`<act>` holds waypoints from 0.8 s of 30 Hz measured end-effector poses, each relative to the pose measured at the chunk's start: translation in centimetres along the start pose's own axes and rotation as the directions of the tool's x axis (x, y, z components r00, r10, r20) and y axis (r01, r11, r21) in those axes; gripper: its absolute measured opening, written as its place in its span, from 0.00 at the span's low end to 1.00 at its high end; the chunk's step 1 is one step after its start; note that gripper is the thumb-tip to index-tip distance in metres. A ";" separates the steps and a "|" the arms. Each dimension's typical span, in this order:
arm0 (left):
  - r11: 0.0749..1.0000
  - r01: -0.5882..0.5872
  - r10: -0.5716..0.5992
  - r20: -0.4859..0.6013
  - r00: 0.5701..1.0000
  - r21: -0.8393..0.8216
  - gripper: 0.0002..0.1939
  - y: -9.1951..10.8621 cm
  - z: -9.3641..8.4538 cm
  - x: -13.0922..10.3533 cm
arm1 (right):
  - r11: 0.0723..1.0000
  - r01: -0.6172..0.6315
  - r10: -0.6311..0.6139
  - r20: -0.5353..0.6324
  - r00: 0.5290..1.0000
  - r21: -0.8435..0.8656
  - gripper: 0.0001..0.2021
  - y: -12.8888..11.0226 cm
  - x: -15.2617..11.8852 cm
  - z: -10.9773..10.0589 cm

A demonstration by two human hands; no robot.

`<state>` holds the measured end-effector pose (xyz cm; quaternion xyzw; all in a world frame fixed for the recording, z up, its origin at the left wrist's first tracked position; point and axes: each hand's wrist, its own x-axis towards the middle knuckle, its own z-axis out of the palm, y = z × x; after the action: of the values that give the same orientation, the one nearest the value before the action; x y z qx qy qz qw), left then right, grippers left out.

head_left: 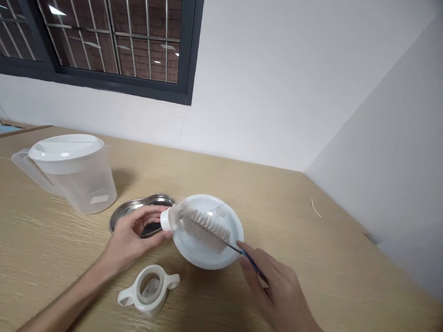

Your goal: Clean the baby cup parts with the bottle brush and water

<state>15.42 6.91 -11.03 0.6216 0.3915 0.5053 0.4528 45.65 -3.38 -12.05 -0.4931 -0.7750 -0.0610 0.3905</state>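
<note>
My left hand [137,233] pinches a small white cylindrical piece [166,219], which looks like the neck or cap end of a clear bottle; the bottle's outline is hard to make out. A brush with white bristles [208,225] lies slantwise over a white bowl [203,260], its tip close to the white piece. Around the brush's dark blue handle [252,264] the fingers of my right hand [271,284] are closed. Whether the bristles are inside the bottle is unclear.
Behind my left hand is a kidney-shaped steel tray [120,212]. A lidded clear pitcher [83,180] stands at the left. Nearer me sits a white two-handled ring [147,306]. A thin pale strip [315,207] lies at the right. A wall [253,89] edges the table [329,286].
</note>
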 end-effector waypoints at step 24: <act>0.990 0.025 -0.051 0.183 0.982 0.138 0.22 -1.0 -1.2 0.0 | 1.000 -0.005 0.005 -0.055 0.998 -0.004 0.12 -0.2 0.0 -0.3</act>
<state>14.19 7.42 -11.87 0.6878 0.3926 0.4085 0.4538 45.65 -3.65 -11.81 -0.4939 -0.7628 -0.0751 0.4107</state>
